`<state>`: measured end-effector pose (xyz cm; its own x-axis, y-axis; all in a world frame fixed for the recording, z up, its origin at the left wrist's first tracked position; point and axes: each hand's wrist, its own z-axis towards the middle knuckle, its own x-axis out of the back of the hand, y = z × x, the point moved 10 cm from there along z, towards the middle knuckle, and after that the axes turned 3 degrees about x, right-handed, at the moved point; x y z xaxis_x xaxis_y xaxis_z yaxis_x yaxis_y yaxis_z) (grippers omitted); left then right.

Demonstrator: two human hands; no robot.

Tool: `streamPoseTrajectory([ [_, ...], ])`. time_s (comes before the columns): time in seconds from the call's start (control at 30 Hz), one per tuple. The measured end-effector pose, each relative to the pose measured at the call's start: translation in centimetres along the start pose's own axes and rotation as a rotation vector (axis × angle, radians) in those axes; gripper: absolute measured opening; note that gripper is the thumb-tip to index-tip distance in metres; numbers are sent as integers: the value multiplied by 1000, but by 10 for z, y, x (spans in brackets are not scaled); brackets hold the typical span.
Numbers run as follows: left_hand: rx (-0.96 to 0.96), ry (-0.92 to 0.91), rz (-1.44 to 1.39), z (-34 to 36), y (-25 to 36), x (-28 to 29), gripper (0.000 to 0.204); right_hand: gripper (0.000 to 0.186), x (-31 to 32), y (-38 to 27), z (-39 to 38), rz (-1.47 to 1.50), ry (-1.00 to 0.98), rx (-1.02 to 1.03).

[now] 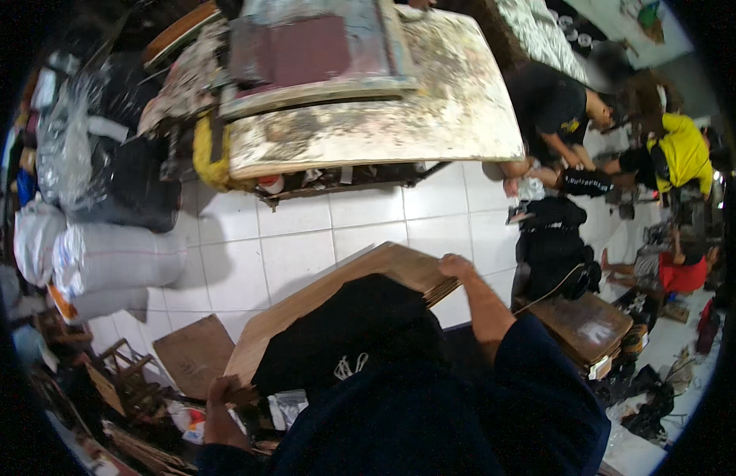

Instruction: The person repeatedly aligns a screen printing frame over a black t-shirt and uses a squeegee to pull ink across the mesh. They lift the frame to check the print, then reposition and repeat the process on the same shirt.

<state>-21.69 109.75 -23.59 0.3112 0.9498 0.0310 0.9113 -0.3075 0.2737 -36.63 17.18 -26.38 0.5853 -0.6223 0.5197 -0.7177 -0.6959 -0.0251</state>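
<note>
board (395,259): part under black cloth (352,325) | framed panel (312,51): top cut off

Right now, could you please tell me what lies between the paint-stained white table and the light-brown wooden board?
In the head view, white floor tiles lie between the white table and the wooden board.

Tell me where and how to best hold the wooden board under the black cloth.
Probably at opposite ends of the wooden board, from left and right, where the left hand and right hand grip: it is broad and flat, and the black cloth covers much of its middle.
</note>
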Motion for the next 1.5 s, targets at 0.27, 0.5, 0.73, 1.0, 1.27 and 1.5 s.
streamPoseTrajectory([
  [0.27,-291,59,1769,108,184,-285,28,25,-29,293,105,-922,512,450],
  [0.5,-724,-153,2452,212,272,-472,25,34,20,456,164,-216,335,-61],
  [0.73,-355,-227,1952,261,359,-557,25,34,100,443,201,86,73,-138],
  [1.0,518,-195,330,198,384,-560,42,53,225,390,195,699,16,-154],
  [1.27,333,-300,-424,206,432,-555,54,63,99,387,173,2147,765,-323],
  [1.5,251,-372,-631,263,448,-544,74,55,-256,111,35,1560,-98,-356],
])
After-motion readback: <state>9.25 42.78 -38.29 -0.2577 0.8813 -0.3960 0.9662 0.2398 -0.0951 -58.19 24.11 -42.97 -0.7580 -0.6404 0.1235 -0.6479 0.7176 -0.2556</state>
